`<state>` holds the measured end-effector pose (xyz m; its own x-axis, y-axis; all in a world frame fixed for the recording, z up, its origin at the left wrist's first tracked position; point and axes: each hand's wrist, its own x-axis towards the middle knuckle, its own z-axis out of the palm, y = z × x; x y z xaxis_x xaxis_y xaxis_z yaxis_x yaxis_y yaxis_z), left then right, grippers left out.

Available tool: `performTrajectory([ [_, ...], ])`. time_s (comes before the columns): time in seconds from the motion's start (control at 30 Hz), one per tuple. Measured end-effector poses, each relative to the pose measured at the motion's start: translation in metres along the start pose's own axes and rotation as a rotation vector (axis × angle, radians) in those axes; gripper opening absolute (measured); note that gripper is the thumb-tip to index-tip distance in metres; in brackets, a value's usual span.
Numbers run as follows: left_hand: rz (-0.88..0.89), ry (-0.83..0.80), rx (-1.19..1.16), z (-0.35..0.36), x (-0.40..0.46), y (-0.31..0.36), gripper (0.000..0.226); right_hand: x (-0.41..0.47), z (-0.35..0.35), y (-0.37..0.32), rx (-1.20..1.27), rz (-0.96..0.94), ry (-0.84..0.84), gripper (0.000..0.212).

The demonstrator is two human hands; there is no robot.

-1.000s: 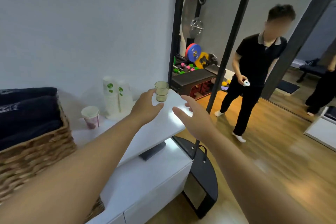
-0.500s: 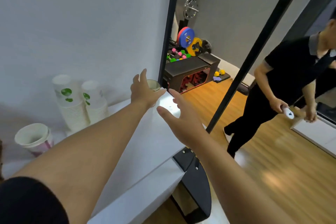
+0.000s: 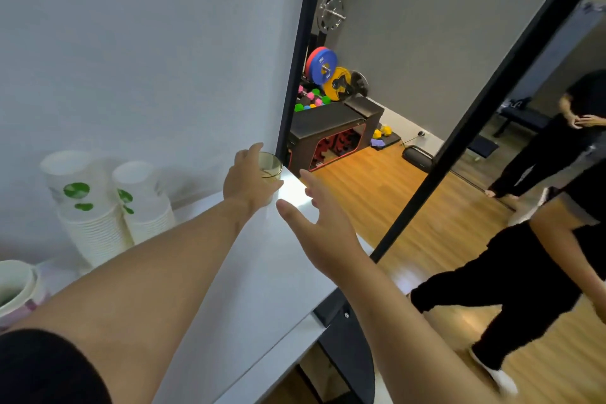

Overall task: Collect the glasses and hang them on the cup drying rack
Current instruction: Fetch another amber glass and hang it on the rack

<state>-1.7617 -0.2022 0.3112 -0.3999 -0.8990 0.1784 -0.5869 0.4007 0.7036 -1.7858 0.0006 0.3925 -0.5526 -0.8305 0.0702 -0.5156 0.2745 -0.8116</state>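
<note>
A small clear glass (image 3: 271,167) stands at the far corner of the white table (image 3: 249,272), close to the wall's edge. My left hand (image 3: 250,181) is wrapped around its near side, fingers and thumb touching it; the hand hides the lower half of the glass. My right hand (image 3: 316,226) hovers over the table just right of it, palm down, fingers spread, holding nothing. No drying rack is in view.
Two stacks of white paper cups with green marks (image 3: 105,207) stand against the wall at left. A single paper cup (image 3: 14,285) sits at the far left edge. A black mirror frame (image 3: 475,115) leans at right. A person in black (image 3: 531,272) stands on the wooden floor.
My left hand has closed in around the glass, from reaching toward it. The view has moved nearer to the table corner. The person at right has shifted further right.
</note>
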Motion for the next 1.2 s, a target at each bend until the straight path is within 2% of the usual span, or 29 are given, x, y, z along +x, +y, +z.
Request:
performTrajectory([
  [0.13, 0.019, -0.003, -0.025, -0.011, -0.007, -0.001, 0.096, 0.001, 0.002, 0.005, 0.065, 0.036, 0.023, 0.067],
  [0.3, 0.081, 0.013, -0.087, -0.041, -0.028, 0.013, 0.096, 0.001, -0.003, 0.007, 0.291, 0.153, 0.035, 0.061],
  [0.57, 0.189, 0.057, -0.087, -0.119, -0.089, 0.096, 0.100, -0.030, -0.030, -0.024, 0.654, 0.264, 0.046, 0.056],
  [0.73, 0.245, 0.137, -0.066, -0.171, -0.154, 0.153, 0.098, -0.057, -0.057, -0.053, 0.970, 0.361, 0.025, 0.058],
  [0.87, 0.231, 0.199, -0.034, -0.212, -0.223, 0.193, 0.098, -0.103, -0.076, -0.061, 1.269, 0.390, -0.150, 0.070],
  [1.07, 0.194, 0.226, 0.014, -0.262, -0.329, 0.233, 0.098, -0.198, -0.094, -0.089, 1.449, 0.369, -0.396, 0.052],
  [1.2, 0.157, 0.248, 0.049, -0.303, -0.394, 0.251, 0.094, -0.255, -0.093, -0.113, 1.557, 0.329, -0.557, 0.063],
])
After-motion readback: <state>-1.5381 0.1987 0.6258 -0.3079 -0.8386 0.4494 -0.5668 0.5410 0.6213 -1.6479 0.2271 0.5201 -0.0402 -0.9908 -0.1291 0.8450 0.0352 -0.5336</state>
